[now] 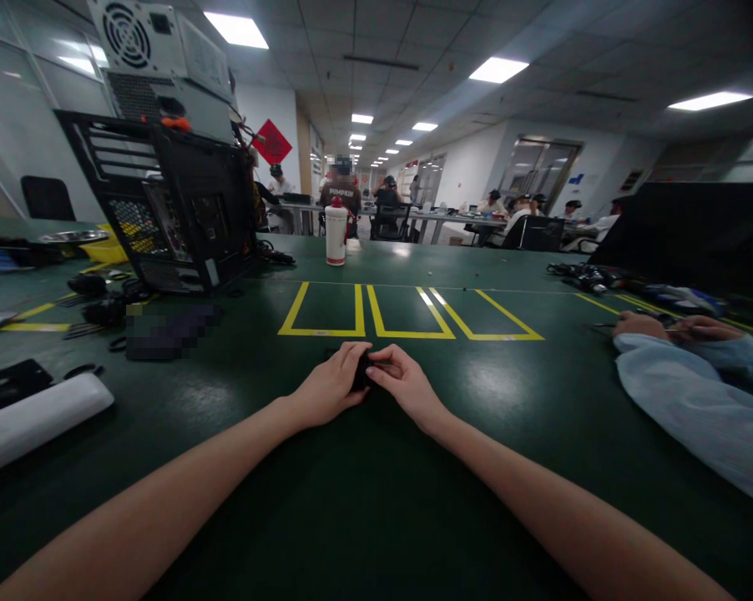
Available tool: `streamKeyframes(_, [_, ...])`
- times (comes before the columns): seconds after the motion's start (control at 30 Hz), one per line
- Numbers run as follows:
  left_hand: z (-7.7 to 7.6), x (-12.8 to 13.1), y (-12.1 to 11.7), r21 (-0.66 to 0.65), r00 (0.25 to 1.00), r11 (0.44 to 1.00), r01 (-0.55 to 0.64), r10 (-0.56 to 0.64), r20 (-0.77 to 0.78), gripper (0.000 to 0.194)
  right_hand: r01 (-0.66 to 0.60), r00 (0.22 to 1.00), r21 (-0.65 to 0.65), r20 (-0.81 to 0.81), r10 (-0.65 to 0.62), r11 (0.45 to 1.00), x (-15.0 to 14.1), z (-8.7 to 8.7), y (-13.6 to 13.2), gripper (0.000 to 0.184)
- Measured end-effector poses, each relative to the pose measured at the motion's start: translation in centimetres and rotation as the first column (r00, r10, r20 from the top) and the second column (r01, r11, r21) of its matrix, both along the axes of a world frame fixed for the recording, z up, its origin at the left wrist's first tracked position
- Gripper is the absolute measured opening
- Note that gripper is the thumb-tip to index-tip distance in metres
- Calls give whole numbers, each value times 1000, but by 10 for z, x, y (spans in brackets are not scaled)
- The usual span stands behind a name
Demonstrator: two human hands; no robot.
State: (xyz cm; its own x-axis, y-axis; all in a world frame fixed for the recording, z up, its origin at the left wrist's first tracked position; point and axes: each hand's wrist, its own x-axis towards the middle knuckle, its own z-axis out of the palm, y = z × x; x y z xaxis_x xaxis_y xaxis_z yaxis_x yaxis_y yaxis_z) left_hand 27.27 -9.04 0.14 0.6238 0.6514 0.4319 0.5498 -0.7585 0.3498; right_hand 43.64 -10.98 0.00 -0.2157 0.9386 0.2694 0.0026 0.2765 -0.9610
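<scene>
Two Hands on a Small Black Thing

The left hand (pixel 334 386) curled around a small black thing (pixel 360 372) just above or on the green tabletop (pixel 276 501). The right hand (pixel 407 386) pinched at its side with finger and thumb. Both were near the yellow tape boxes (pixel 411 335). A white cup (pixel 336 237) stood behind the boxes.

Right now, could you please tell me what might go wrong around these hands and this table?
The small dark object between the left hand and right hand is largely covered by fingers, so a slip might go unnoticed against the dark green table.

The metal boxes stacked on the black computer case could topple if it were bumped.
</scene>
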Motion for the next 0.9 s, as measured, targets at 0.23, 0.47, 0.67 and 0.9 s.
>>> streamKeyframes(0.23, [1, -1, -1, -17, 1000, 1000, -4, 4, -18, 64, -75, 997, -74, 25, 77, 994, 3, 3, -2, 28])
streamKeyframes(0.47, [0, 0, -1, -4, 1000, 1000, -3, 3, 1, 63, -64, 998, -20, 12, 65, 998, 2, 2, -5, 18])
streamKeyframes(0.67, [0, 1, -1, 9, 1000, 1000, -3, 3, -10, 63, 1, 998, -34, 59, 1, 999, 2, -1, 0, 29])
streamKeyframes(0.9, [1, -1, -2, -14, 1000, 1000, -10, 10, -18, 64, -118, 993, -42, -5, 118, 992, 4, 1, -3, 30])
